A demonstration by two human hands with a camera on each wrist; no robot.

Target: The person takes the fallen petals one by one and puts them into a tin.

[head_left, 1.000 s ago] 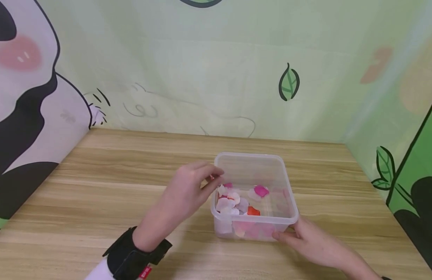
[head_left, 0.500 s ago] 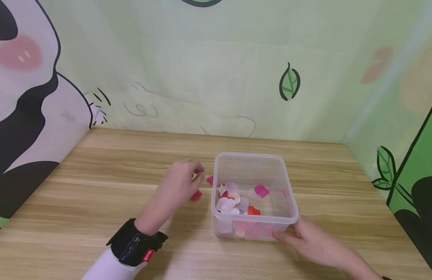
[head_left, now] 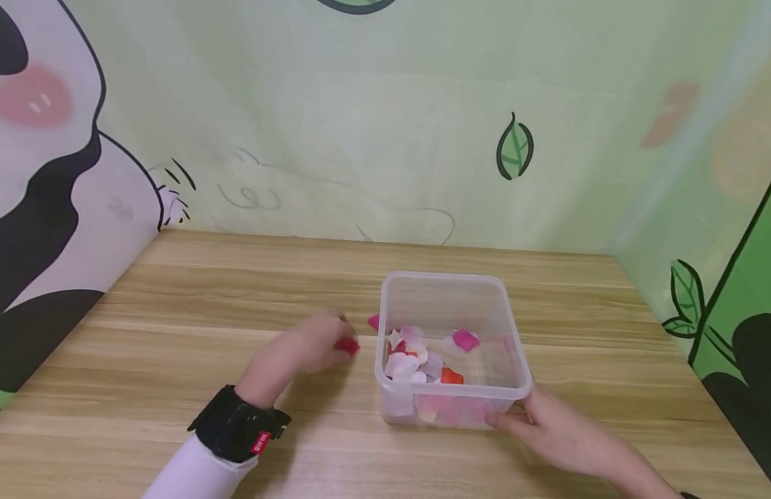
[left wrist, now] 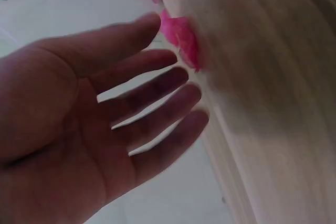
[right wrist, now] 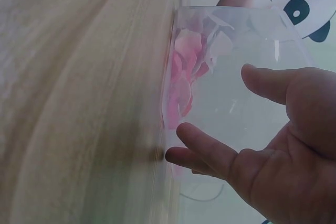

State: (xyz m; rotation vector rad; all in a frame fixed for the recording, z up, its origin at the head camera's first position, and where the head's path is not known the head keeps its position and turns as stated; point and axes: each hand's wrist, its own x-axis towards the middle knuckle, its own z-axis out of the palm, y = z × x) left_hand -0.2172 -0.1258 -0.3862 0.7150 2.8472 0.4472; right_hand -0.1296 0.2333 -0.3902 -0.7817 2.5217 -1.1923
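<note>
A clear square plastic box [head_left: 455,389] stands on the table, with several flower petals [head_left: 410,364] in white, pink and orange inside it. To the left of the box, my left hand [head_left: 307,343] is low over the table with its fingertips right at a red petal [head_left: 348,346]. In the left wrist view its fingers are extended and that pink-red petal [left wrist: 181,39] shows just beyond the thumb tip. My right hand [head_left: 563,430] rests against the box's near right corner, thumb and fingers spread and fairly straight along the wall [right wrist: 247,124].
A magenta petal [head_left: 374,322] lies on the wooden table [head_left: 173,360] close to the box's left side. Behind the table hangs a green backdrop [head_left: 385,138] with panda and leaf drawings.
My left hand has moved from over the box's left rim, leftward and down to the red petal on the table. My right hand and the box have stayed in place.
</note>
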